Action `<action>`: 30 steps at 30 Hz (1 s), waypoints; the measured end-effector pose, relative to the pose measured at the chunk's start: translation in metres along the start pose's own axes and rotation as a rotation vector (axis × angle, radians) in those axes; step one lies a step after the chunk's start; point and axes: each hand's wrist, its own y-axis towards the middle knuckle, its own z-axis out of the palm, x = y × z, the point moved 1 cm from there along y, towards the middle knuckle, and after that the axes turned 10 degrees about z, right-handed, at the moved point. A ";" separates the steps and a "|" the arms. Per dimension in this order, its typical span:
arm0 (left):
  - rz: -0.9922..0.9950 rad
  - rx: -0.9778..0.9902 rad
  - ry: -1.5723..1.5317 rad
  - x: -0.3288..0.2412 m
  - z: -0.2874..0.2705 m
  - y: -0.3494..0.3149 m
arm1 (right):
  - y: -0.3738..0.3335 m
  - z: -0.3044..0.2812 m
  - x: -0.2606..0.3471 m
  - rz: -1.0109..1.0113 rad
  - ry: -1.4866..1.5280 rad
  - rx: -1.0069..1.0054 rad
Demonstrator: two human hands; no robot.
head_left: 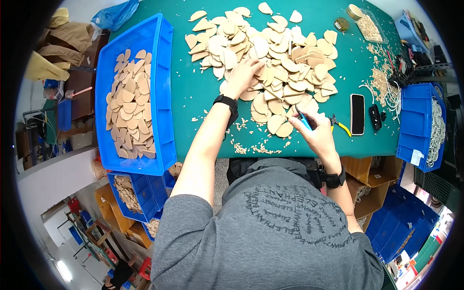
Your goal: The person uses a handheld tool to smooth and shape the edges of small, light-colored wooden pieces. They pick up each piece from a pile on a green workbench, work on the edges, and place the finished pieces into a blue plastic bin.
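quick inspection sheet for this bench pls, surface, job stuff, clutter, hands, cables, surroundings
surface: green table, strewn with small tan offcuts.
job's things: heap of tan flat pieces; more lie in the blue bin.
clutter: phone, yellow-handled pliers, two small round tins at the far edge.
grippers: left hand rests on the heap; right hand holds a blue-handled cutter.
cables: whitish cords in the right-hand blue bin.
surroundings: stacked blue bins and cardboard boxes below.

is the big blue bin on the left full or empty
Partly full: the blue bin holds a loose layer of tan flat pieces along its left side, while the blue floor on its right side shows bare.
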 end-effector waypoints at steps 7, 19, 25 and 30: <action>-0.661 -0.279 -1.001 -0.022 -0.047 -0.013 | 0.000 -0.002 0.003 0.081 -0.097 0.035; -0.591 -0.533 -1.318 -0.148 -0.113 -0.054 | 0.008 0.017 0.021 -0.189 -0.087 0.014; -0.549 -0.572 -1.180 -0.157 -0.115 -0.061 | 0.002 0.014 0.025 -0.239 -0.117 0.017; -0.548 -0.595 -1.133 -0.162 -0.117 -0.063 | -0.002 0.010 0.031 -0.292 -0.171 0.012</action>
